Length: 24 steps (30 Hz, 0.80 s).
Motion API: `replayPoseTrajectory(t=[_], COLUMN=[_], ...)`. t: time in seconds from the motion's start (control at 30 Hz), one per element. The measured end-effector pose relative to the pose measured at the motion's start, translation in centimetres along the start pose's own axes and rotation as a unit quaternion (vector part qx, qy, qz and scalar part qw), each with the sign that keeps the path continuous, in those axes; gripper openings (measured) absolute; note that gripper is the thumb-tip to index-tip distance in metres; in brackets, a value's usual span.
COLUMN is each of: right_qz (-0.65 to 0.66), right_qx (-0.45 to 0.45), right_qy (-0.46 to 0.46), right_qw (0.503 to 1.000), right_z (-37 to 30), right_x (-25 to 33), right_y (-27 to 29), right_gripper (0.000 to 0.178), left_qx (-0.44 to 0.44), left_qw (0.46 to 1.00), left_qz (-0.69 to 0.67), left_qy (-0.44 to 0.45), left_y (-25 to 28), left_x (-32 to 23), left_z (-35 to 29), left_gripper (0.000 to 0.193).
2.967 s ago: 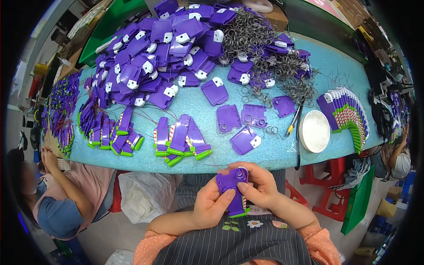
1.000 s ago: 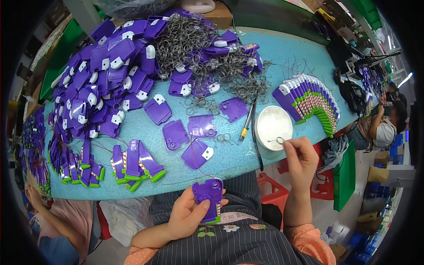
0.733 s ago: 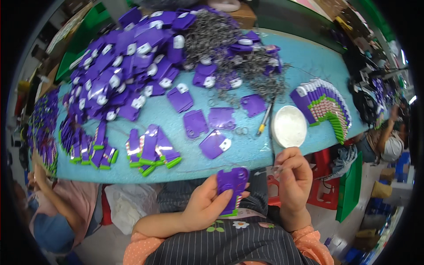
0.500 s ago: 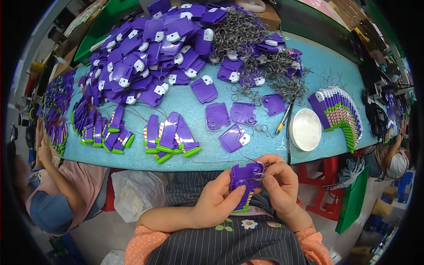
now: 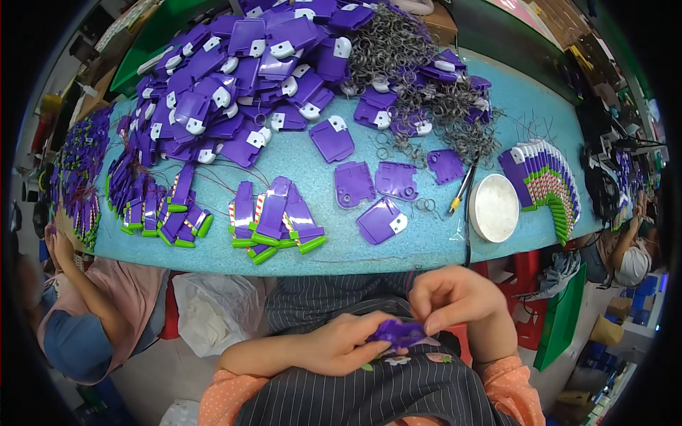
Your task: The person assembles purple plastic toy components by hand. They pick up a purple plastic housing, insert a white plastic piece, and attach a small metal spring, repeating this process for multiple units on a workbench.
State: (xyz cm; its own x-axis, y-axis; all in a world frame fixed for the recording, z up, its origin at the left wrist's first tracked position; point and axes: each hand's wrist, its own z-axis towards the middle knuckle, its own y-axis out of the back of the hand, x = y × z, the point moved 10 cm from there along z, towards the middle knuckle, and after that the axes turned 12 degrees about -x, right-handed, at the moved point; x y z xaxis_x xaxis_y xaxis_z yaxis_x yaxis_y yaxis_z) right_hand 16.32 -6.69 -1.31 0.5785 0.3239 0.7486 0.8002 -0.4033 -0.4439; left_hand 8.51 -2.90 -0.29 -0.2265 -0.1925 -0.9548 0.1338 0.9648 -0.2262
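In front of my apron, my left hand (image 5: 344, 345) grips a purple plastic casing part (image 5: 398, 332), tilted and smeared by motion. At its right end is my right hand (image 5: 462, 302), fingers curled and pinched together; whatever lies between them is too small to make out. On the table edge beyond lie loose purple casing halves: one with a white corner (image 5: 382, 221), two showing their inner side (image 5: 354, 184) (image 5: 396, 181), and a smaller one (image 5: 445, 166). A few metal rings (image 5: 426, 205) rest beside them.
A big heap of purple casings with white corners (image 5: 249, 78) covers the far left, beside a pile of metal rings (image 5: 398, 50). Green-ended purple pieces (image 5: 275, 216) lie nearer. At right are a round white dish (image 5: 494, 208), a pen-like tool (image 5: 462, 192) and a fanned row of assembled pieces (image 5: 543, 181).
My left hand has lowered the casing toward my body and tipped it flatter. My right hand has turned and shifted slightly right and down; the ring seen at the casing's top is no longer visible.
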Motion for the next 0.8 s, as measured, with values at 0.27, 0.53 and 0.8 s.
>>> replayPoseTrajectory(t=[0.27,0.53,0.8], right_qz=[-0.62,-0.18,-0.104], right_qx=[-0.435,-0.299,-0.169], right_qy=[0.29,0.209,0.137], right_qw=[0.585,0.913,0.97], right_z=[3.7,-0.7,0.7], right_x=[5.8,2.1,-2.0], right_y=[1.2,2.5,0.1], right_gripper=[0.035,0.017,0.027], left_qx=[-0.216,-0.22,-0.202], left_qw=[0.926,0.921,0.935], left_qz=[-0.309,-0.306,-0.272], left_qy=[0.038,0.097,0.103], left_y=[2.9,1.9,0.7], left_x=[2.9,5.6,5.0], left_z=[-4.1,-3.0,-1.7], left_gripper=[0.039,0.048,0.048])
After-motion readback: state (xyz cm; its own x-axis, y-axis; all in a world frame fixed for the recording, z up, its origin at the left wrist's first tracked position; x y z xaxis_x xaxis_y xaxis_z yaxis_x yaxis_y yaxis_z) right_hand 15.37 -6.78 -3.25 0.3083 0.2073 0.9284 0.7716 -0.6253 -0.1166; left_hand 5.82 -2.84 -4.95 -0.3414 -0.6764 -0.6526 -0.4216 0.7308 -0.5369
